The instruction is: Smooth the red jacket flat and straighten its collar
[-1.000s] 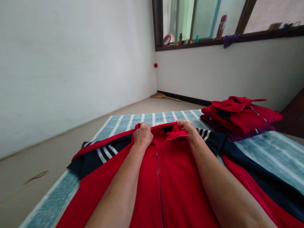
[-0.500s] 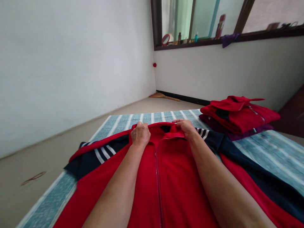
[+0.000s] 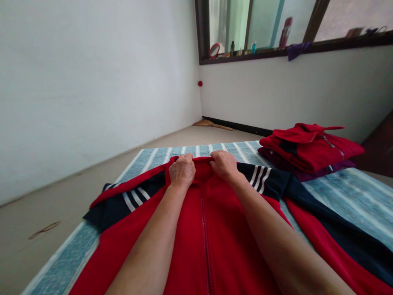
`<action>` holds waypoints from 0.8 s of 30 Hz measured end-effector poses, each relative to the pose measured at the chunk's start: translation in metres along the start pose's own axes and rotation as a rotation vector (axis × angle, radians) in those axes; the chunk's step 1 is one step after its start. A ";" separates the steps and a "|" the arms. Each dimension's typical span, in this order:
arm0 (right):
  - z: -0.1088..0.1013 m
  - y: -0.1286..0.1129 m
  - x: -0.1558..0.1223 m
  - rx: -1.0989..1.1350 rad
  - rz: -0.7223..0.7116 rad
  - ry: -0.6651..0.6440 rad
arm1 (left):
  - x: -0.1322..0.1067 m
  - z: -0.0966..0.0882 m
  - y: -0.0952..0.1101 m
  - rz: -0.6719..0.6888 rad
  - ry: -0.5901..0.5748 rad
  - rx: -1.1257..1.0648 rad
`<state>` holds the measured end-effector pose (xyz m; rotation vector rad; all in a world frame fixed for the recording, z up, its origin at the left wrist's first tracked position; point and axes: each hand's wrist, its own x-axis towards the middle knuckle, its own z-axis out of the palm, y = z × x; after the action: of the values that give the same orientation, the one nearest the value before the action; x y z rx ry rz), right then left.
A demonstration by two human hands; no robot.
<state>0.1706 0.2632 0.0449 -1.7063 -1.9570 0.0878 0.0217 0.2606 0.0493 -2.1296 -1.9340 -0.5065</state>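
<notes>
A red zip-up jacket (image 3: 187,246) with navy shoulders and white stripes lies spread out, front side up, its zipper running down the middle. My left hand (image 3: 182,171) is closed on the left side of its collar. On the collar's right side, my right hand (image 3: 224,164) pinches the fabric, with thumb and fingers together. Between the two hands a short stretch of red collar shows. The right sleeve (image 3: 331,221) trails toward the lower right; the left one is partly tucked under or cut off by the jacket body.
The jacket rests on a blue-and-white striped cloth (image 3: 365,200). Folded red and purple garments (image 3: 310,149) are stacked at the right. A brush-like thing (image 3: 211,124) and a thin brown loop (image 3: 44,230) lie on the floor. Bottles and a round mirror (image 3: 214,51) stand on the window sill.
My right hand has moved left along the collar, closer to my left hand. The right shoulder's stripes show more fully, and the right collar lies flatter. My left hand has hardly moved.
</notes>
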 end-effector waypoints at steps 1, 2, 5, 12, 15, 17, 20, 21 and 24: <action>0.001 -0.001 -0.001 -0.078 0.013 -0.025 | 0.000 -0.001 -0.001 0.005 0.003 0.010; 0.002 -0.001 -0.001 -0.115 0.024 -0.034 | 0.001 -0.003 -0.002 0.008 0.003 0.020; 0.001 0.000 -0.002 -0.149 0.028 -0.037 | 0.005 -0.009 -0.010 -0.003 -0.015 0.038; -0.002 -0.001 -0.003 -0.220 0.042 -0.046 | 0.015 -0.023 -0.034 -0.137 -0.066 0.051; -0.002 -0.002 -0.003 -0.224 0.055 -0.050 | 0.015 -0.023 -0.037 -0.184 -0.066 0.042; -0.003 -0.002 -0.003 -0.230 0.083 -0.048 | 0.013 -0.021 -0.036 -0.197 -0.041 0.037; -0.004 0.000 -0.003 -0.230 0.129 -0.048 | 0.010 -0.018 -0.029 -0.210 0.024 0.033; -0.005 0.001 -0.003 -0.223 0.141 -0.046 | 0.009 -0.018 -0.025 -0.204 0.061 0.029; -0.004 0.004 -0.002 -0.178 0.166 -0.034 | 0.007 -0.018 -0.007 -0.114 0.157 -0.012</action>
<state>0.1764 0.2613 0.0464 -1.9933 -1.8922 0.0024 0.0133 0.2605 0.0682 -1.9313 -1.9757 -0.6858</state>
